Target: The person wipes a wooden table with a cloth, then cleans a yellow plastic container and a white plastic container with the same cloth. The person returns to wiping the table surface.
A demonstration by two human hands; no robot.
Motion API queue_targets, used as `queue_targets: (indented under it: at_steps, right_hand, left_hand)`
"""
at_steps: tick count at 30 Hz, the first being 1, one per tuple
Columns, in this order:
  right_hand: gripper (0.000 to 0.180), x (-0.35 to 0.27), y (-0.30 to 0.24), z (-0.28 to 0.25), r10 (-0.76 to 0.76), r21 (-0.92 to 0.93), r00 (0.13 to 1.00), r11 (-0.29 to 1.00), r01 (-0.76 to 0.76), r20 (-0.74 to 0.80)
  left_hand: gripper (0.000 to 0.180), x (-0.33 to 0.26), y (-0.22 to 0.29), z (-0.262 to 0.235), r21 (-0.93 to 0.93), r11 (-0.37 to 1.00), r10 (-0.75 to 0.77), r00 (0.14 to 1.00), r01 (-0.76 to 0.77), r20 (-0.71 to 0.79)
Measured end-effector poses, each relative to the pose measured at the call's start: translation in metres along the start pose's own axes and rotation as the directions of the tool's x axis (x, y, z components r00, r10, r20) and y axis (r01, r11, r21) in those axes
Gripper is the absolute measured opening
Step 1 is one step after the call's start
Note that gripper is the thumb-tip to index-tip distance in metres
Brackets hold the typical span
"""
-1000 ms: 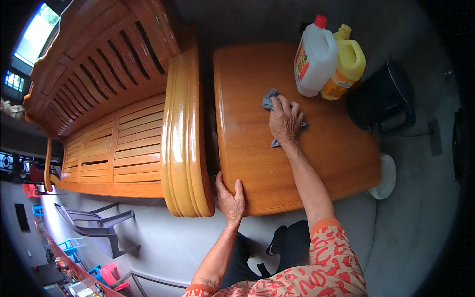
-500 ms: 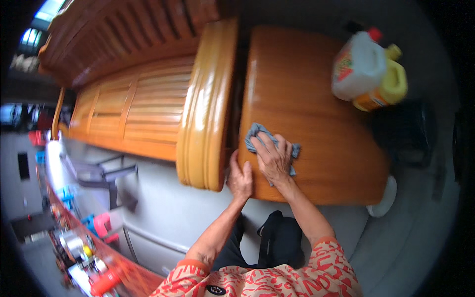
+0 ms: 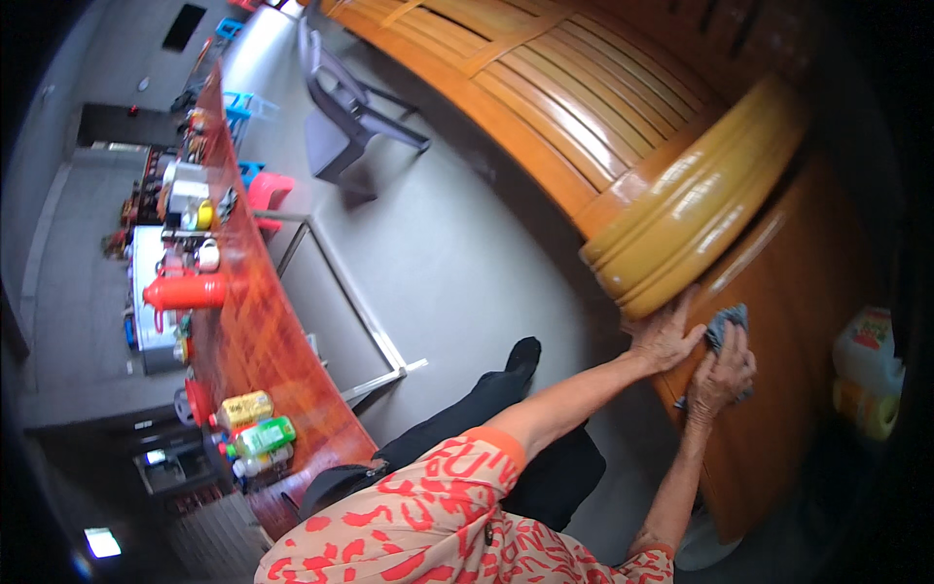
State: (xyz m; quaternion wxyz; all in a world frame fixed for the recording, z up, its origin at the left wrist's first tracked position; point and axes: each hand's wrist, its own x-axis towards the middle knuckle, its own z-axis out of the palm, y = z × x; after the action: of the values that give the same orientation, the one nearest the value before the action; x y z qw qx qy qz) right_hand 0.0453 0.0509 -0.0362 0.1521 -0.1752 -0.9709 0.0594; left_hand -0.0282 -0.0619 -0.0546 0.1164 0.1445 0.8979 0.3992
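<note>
A bluish-grey cloth [image 3: 728, 319] lies bunched on the glossy wooden side table [image 3: 778, 331]. My right hand [image 3: 722, 375] is closed over it, pressing it to the tabletop near the edge beside the bench. Just left of it, my left hand [image 3: 666, 338] rests against the table's edge, thumb apart and fingers stretched toward the yellowish wooden armrest [image 3: 700, 204]. The fingertips are partly hidden below that armrest. Nothing shows in the left hand.
A white jug [image 3: 868, 348] and a yellow jug [image 3: 866, 409] stand on the table's far right. The slatted wooden bench [image 3: 574, 88] adjoins the armrest. Behind me to the left are a grey plastic chair [image 3: 341, 127] and a long reddish table [image 3: 272, 341] bearing bottles and a red flask [image 3: 185, 292].
My view has swung left, so the table and both hands appear farther right and the long reddish table shows more. Both hands keep their places at the side table, the right still on the cloth.
</note>
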Motion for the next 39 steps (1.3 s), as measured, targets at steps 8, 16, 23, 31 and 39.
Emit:
queue_targets:
  at_steps: [8, 16, 23, 31, 39]
  right_hand:
    - [0.030, -0.013, -0.039, 0.010, 0.169, 0.000, 0.981, 0.985, -0.170, -0.099]
    - [0.031, -0.035, -0.083, 0.013, 0.033, 0.045, 0.990, 0.999, -0.027, -0.141]
    - [0.038, -0.072, -0.028, -0.020, 0.228, 0.071, 0.944, 0.974, -0.217, -0.240]
    - [0.036, -0.102, -0.032, 0.080, 0.394, -0.008, 0.864, 0.909, -0.417, -0.314]
    - [0.037, -0.145, 0.033, 0.082, 0.541, -0.120, 0.744, 0.771, -0.625, -0.392]
  left_hand:
    - [0.069, -0.014, 0.013, 0.002, -0.082, 0.929, -0.334, 0.912, 0.362, 0.239]
    - [0.026, 0.001, -0.006, -0.040, -0.670, 0.517, -0.205, 0.837, 0.533, 0.508]
    - [0.070, -0.010, -0.022, -0.023, -0.563, 0.776, -0.073, 0.928, 0.283, 0.366]
    - [0.076, 0.045, -0.145, -0.041, -0.465, 0.820, -0.125, 0.896, 0.335, 0.426]
    - [0.082, 0.070, -0.183, -0.044, -0.285, 0.927, -0.127, 0.921, 0.242, 0.369]
